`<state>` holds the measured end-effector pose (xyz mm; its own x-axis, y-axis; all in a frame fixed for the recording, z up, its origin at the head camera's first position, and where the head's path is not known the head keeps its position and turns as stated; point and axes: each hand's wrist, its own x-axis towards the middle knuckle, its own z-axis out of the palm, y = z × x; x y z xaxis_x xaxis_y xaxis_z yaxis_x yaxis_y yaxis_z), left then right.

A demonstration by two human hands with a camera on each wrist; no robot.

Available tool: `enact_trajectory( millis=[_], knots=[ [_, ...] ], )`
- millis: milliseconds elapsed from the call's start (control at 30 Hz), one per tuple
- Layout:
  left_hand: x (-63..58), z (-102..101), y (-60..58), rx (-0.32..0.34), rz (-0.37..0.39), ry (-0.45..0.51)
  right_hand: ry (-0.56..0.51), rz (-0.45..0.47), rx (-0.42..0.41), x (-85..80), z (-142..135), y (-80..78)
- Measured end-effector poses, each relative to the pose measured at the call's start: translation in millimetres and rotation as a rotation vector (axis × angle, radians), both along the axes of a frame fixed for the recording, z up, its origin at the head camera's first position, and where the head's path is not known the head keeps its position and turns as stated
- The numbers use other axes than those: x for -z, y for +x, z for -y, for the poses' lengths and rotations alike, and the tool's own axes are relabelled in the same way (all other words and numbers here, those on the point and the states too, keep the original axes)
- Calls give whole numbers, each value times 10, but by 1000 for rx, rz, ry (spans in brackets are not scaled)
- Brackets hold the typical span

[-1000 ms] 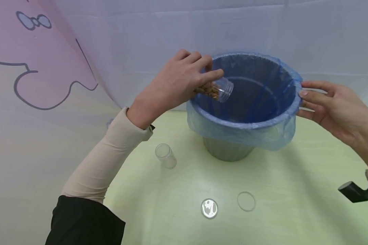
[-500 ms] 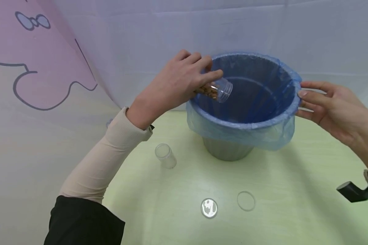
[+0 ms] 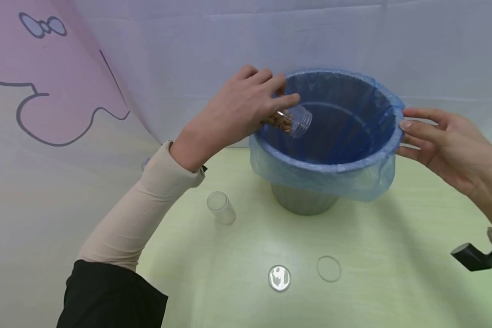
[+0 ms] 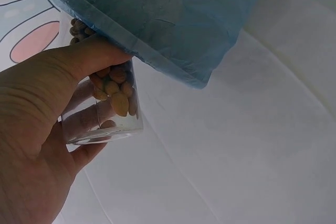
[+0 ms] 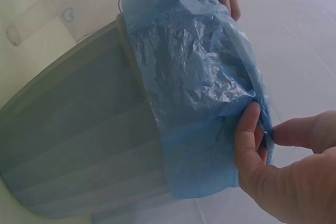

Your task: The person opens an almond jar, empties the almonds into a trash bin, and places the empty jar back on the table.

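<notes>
My left hand [image 3: 243, 107] grips a clear jar [image 3: 301, 121] tilted on its side, its mouth pointing right over the near-left rim of a trash bin [image 3: 305, 202]. Brown, almond-like nuts [image 4: 118, 98] lie inside the jar, shown more closely in the left wrist view. A blue trash bag [image 3: 365, 182] lines the bin and folds down over its rim. On the right side, my right hand [image 3: 451, 143] pinches the bag-covered rim between thumb and fingers, also visible in the right wrist view. The bin's bottom inside is hidden.
On the pale green table [image 3: 229, 282], a second clear jar [image 3: 222, 208] stands without a lid, left of the bin. A round silver lid [image 3: 279, 278] and a thin clear ring [image 3: 329, 269] lie in front. White sheeting [image 3: 213, 45] hangs behind the bin.
Almost nothing differs. Both hands keep their places, the jar stays tilted over the rim, and the nuts inside have shifted only slightly, if at all.
</notes>
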<state>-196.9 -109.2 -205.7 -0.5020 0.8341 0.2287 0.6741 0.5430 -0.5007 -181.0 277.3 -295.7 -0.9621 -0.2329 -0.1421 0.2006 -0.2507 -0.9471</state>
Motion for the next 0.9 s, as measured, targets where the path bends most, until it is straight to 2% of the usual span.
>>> enact_trajectory(
  millis=[567, 900],
  knots=[
    [-6, -43, -20, 12, 15, -20, 8, -3, 17, -10, -32, -4],
    [-1, -2, -42, -8, -4, -23, 43, -7, 5, -23, 41, -67]
  ],
)
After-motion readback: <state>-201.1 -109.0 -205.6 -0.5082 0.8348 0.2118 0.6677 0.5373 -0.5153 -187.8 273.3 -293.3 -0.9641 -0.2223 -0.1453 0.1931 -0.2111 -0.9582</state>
